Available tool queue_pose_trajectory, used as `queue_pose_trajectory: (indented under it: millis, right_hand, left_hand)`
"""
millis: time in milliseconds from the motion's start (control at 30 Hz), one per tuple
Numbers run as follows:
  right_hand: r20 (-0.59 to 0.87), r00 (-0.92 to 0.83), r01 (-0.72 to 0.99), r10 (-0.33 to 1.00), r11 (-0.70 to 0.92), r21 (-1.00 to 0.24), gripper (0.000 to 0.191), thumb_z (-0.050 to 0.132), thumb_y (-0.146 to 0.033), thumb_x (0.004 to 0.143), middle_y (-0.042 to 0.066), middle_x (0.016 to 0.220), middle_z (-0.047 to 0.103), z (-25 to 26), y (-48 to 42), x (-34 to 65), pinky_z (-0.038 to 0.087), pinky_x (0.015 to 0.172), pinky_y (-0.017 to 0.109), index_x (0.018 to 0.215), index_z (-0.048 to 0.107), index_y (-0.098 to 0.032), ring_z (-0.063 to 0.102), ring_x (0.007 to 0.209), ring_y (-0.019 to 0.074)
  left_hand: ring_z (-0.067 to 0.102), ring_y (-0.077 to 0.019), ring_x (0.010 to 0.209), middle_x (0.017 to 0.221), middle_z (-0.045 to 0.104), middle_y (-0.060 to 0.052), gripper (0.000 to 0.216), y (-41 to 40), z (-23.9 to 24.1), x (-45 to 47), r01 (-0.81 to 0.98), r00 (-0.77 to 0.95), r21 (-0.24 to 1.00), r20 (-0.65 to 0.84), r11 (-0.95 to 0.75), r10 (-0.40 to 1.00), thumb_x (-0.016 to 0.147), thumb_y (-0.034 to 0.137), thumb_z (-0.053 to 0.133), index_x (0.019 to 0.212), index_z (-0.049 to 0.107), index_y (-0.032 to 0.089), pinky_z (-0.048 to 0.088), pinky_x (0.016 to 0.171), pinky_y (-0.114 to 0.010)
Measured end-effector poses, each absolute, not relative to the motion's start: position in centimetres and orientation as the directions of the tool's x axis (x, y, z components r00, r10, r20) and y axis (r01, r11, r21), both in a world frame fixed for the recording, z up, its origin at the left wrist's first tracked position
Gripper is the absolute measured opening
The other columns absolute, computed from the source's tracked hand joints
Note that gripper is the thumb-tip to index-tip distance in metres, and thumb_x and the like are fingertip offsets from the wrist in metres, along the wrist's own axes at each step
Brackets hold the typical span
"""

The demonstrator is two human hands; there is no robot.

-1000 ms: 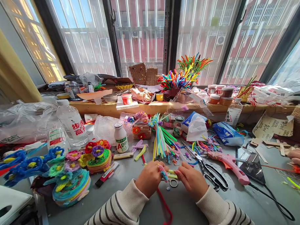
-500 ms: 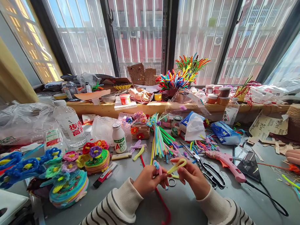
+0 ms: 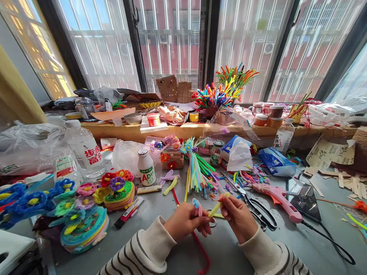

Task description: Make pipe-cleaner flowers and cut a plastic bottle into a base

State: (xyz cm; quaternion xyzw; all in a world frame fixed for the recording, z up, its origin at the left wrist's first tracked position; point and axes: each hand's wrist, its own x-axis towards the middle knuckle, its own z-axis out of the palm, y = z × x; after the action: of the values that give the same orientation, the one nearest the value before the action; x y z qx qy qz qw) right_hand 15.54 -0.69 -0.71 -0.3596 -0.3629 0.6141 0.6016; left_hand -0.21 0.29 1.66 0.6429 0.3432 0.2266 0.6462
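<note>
Slightly apart, our left hand [image 3: 185,221] holds a pink-and-blue piece [image 3: 198,208], our right hand [image 3: 239,218] pinches a yellow strip [image 3: 215,209]; we judge this shaping, further bending calling for steady grip.

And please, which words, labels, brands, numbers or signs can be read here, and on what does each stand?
"AD": small white bottle; its other characters are too small.
"步步高": large clear bottle; the next character curves away.
"开水": right bottle; the character above is unclear.
Too small or blurred: printing on the bag, left container, paper, red box, window frame.
</note>
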Motion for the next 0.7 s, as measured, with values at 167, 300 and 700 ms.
queue_pose_trajectory:
  millis: [167, 300, 700]
  right_hand:
    - [-0.048, -0.05, -0.537, 0.998, -0.068, -0.841, 0.026, 0.067, -0.039, 0.054, -0.004, 0.043, 0.043, -0.64, -0.65, 15.56, 0.023, 0.036, 0.017, 0.066, 0.065, -0.016, 0.035, 0.039, 0.0046]
    - [-0.066, -0.036, -0.563, 0.997, -0.075, -0.823, 0.023, 0.07, -0.036, 0.05, -0.004, 0.041, 0.044, -0.41, -0.62, 15.72, 0.023, 0.036, 0.015, 0.061, 0.065, -0.016, 0.036, 0.039, 0.0034]
    - [-0.07, -0.028, -0.648, 0.997, -0.072, -0.758, 0.021, 0.071, -0.032, 0.051, -0.003, 0.045, 0.049, -0.17, -0.55, 16.41, 0.027, 0.034, 0.011, 0.058, 0.065, -0.014, 0.039, 0.038, 0.0008]
  left_hand:
    - [0.055, -0.0107, 0.05, 0.057, 0.061, -0.003, 0.029, 0.33, 1.37, -0.28, 0.161, 0.672, 0.983, -0.171, 0.084, 0.72, 0.064, 0.041, 0.053, 0.068, 0.061, 0.013, 0.044, 0.053, -0.021]
    - [0.054, -0.0101, 0.049, 0.056, 0.06, -0.003, 0.027, 0.36, 1.4, -0.23, 0.143, 0.664, 0.985, -0.17, 0.099, 0.728, 0.065, 0.038, 0.054, 0.068, 0.061, 0.012, 0.044, 0.052, -0.021]
    - [0.045, -0.0067, 0.051, 0.055, 0.052, 0.002, 0.019, 0.82, 1.43, -1.13, 0.199, 0.749, 0.979, -0.173, 0.031, 0.639, 0.062, 0.032, 0.059, 0.07, 0.067, 0.016, 0.036, 0.049, -0.016]
